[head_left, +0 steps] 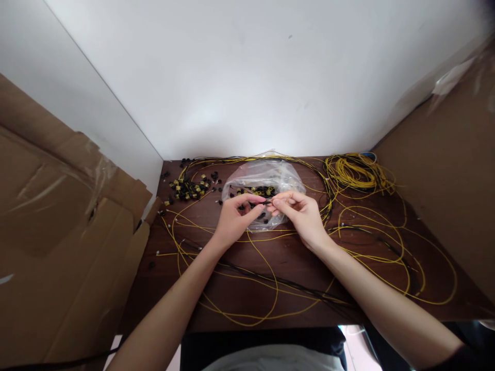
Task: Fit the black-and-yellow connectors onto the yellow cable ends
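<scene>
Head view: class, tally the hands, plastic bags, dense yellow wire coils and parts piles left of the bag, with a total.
Hands: 2 (left hand, right hand)
Plastic bag: 1
Dense yellow wire coil: 1
Parts pile: 1
Total: 5

Passage is free above the yellow cables [350, 176], bounded by cardboard sides [65, 221] and white wall [247, 77]

1. Smooth white back wall [247, 87], bearing one small dark mark [290, 36].
2. White side panel [88, 77] on the left, meeting the wall at a thin dark seam.
3. Creased brown cardboard [50, 216] at left, with shiny clear tape.
4. Plain brown cardboard sheet [444, 170] at right, taped near its top edge.
5. Dark brown tabletop [149, 288] between both cardboards.
6. Pale pinkish floor [358, 345] below.
</scene>
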A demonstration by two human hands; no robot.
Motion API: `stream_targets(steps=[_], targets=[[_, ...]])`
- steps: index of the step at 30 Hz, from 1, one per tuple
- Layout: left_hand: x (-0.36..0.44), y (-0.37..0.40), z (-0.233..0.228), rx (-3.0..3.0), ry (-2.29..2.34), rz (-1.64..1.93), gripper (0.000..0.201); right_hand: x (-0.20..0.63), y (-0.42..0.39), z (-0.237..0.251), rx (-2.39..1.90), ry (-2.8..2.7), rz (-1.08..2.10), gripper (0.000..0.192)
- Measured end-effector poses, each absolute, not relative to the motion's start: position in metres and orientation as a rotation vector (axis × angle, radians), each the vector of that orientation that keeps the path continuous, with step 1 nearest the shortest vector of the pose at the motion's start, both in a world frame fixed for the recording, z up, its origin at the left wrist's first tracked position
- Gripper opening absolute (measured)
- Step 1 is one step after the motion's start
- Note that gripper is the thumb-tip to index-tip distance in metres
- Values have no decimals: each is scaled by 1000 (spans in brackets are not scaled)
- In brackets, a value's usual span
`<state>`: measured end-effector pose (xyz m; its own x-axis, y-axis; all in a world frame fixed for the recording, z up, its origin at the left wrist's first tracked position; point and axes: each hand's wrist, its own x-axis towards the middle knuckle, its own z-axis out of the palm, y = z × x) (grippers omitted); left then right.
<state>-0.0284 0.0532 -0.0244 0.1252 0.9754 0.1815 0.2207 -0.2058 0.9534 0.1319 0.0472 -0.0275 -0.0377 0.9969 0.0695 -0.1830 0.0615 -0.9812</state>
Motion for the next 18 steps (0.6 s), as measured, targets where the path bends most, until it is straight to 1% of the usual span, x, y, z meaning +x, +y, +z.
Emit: stream_targets(steps=[10,18], targets=[[-28,53,-25,1557,1201,1138,16,131,48,-30,-935,-1049,1349,27],[-28,53,-24,1556,1205,1144,15,132,48,-29,-960,-1092,1321,27]])
